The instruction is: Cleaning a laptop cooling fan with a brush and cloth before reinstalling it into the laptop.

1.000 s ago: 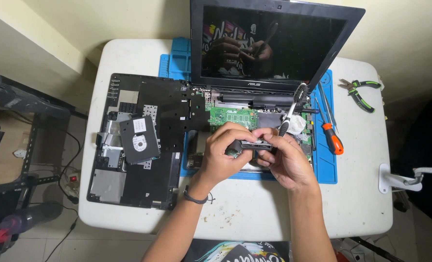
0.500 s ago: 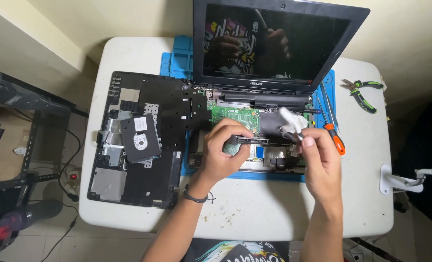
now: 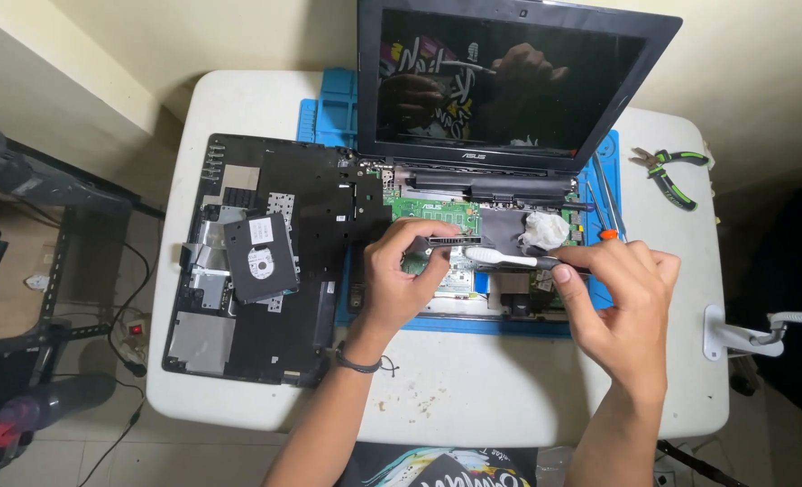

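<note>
I have my left hand (image 3: 407,275) pinching a small dark finned part (image 3: 446,240) just above the opened laptop (image 3: 473,225) base. My right hand (image 3: 619,302) is closed around a white-headed brush (image 3: 500,259), its head just below that part. A white wad (image 3: 543,230) lies on the laptop, right of the part. The detached bottom cover (image 3: 265,261) rests on the bench (image 3: 473,397), left of the laptop.

Only 1 view: a head-worn camera looks steeply down from above and in front of the white rounded plastic worktop (image 3: 238,99), near enough to fill the picture, facing the open black laptop (image 3: 509,81) at its far edge.
</note>
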